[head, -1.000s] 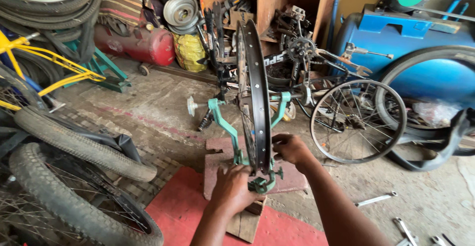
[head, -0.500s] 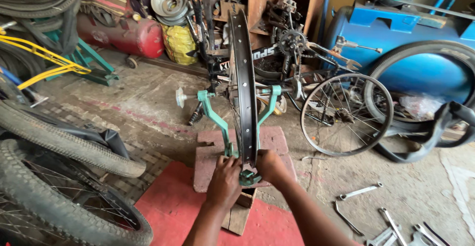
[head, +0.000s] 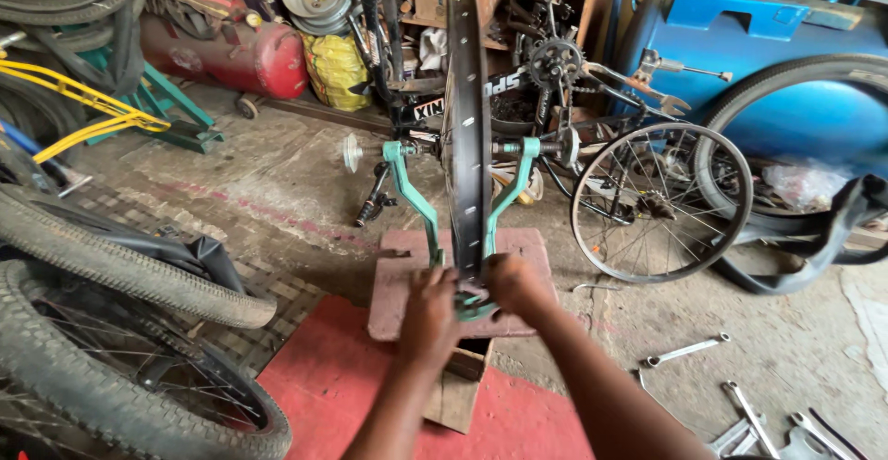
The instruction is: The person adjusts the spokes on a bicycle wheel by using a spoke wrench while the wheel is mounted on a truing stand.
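Two hands, left hand [head: 430, 317] and right hand [head: 511, 284], close around the green truing stand [head: 407, 187] base, steadying the upright wheel rim [head: 465, 136] on its block [head: 398, 284].

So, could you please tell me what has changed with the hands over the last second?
The right hand came down off the wheel rim to the foot of the green stand, meeting the left hand there. The rim stayed upright in the stand.

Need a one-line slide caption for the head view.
Both hands, left and right, grip the base of a green truing stand holding a black bicycle rim.
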